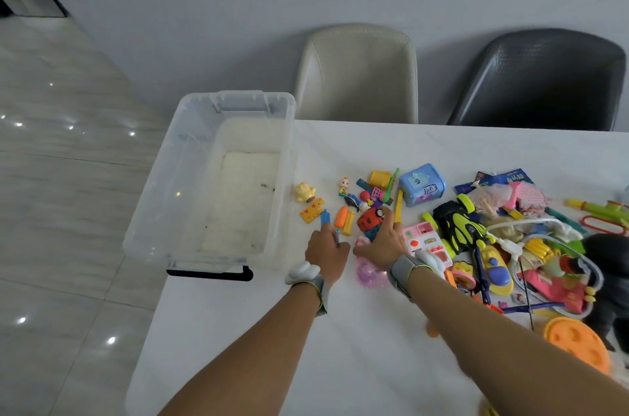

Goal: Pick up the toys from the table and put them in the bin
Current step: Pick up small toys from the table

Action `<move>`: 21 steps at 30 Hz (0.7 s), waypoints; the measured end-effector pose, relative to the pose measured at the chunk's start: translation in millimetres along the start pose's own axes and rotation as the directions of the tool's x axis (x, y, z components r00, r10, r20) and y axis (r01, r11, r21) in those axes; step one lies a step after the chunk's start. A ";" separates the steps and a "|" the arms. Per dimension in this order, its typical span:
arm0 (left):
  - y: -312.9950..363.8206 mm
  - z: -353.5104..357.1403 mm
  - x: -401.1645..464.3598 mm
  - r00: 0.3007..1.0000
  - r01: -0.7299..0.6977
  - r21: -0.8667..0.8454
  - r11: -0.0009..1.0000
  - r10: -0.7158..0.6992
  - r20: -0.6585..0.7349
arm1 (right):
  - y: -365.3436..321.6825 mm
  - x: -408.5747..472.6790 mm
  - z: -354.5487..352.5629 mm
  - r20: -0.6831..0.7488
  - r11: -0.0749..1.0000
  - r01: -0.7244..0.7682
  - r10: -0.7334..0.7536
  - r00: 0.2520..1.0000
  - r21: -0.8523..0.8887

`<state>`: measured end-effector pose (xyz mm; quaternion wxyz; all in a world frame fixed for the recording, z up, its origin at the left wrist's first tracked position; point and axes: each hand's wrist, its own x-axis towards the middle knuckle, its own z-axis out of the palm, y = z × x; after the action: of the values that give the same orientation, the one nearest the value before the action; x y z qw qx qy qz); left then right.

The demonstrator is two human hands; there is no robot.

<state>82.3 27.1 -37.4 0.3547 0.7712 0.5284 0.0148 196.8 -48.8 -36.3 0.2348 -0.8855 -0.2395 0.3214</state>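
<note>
A clear plastic bin [238, 98] stands at the table's left end, with no toys visible inside. To its right lie small toys: a yellow duck [304, 192], a giraffe block [312, 209], an orange carrot [341, 216], a figurine [343, 185] and a blue box [422, 185]. My left hand [326, 250] grips a small blue toy [325, 217], which sticks out above the fingers. My right hand [381, 245] reaches over a red toy [367, 220], fingers stretched and touching it. A pink ring [369, 271] lies under that wrist.
A dense heap of toys covers the table's right side, including a black-and-green car [456, 225] and an orange disc [577, 344]. Behind the white table [272, 330] stand a beige chair [357, 75] and a dark chair [544, 81]. Glossy floor lies to the left.
</note>
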 end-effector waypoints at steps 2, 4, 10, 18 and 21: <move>14.8 -13.8 -4.1 0.998 -0.039 -0.056 0.998 0.036 -0.047 | -14.2 -4.8 -14.7 -0.007 0.997 0.017 -0.017 1.000 0.073; 30.3 -34.8 -6.0 0.993 -0.088 -0.122 0.989 0.077 -0.085 | -31.9 -7.5 -32.8 0.003 0.979 0.011 -0.012 1.000 0.204; 60.1 -123.6 -11.4 0.961 -0.232 -0.216 0.948 0.188 -0.203 | -106.1 -24.2 -66.5 -0.179 0.945 0.127 -0.075 0.981 0.302; 40.1 -233.2 -6.2 0.927 -0.297 -0.207 0.932 0.229 -0.298 | -203.7 -51.6 -60.6 -0.151 0.866 0.231 -0.182 0.972 0.444; -0.3 -266.9 6.0 0.944 -0.218 -0.133 0.967 0.174 -0.282 | -239.0 -62.0 -34.0 -0.116 0.871 0.258 -0.230 0.966 0.419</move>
<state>-21.4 174.0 159.9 0.3384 0.7794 0.4891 0.1971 112.6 91.9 151.4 0.4705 -0.7840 -0.2652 0.3061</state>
